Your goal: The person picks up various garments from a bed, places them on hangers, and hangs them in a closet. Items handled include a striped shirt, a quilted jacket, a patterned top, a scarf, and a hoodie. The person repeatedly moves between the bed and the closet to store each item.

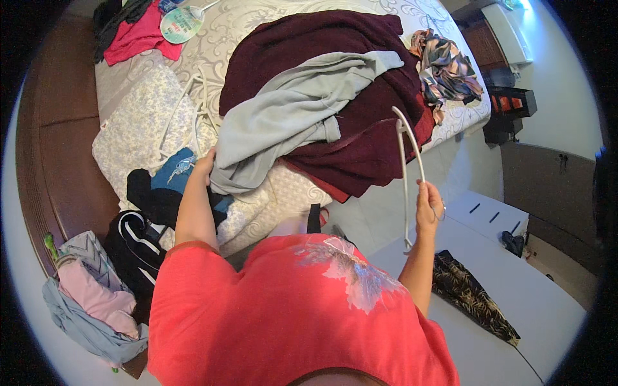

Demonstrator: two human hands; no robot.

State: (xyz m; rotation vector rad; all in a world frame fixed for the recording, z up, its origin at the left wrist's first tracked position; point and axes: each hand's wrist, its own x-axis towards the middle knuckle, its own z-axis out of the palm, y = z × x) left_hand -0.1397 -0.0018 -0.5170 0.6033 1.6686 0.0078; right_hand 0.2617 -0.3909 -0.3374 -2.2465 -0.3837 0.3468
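Note:
A light grey garment (277, 122) lies stretched across a dark maroon cloth (270, 48) on the bed. My left hand (205, 168) is closed on the near left edge of the grey garment, its fingertips partly hidden by the fabric. Off to the right, beyond the bed's edge, my right hand (427, 207) grips a white plastic hanger (404, 174) by one side. The hanger is held upright, with nothing hung on it. More white hangers (199, 106) rest on the bed near my left hand, beside a blue and black garment (168, 177).
A floral pillow (129, 128) lies at the bed's left. A multicoloured crumpled cloth (447, 67) sits at the far right, a pink garment (145, 35) and round hand fan (181, 24) at the far left. Several clothes (96, 289) hang at the lower left. A folded dark umbrella-like item (473, 293) lies right.

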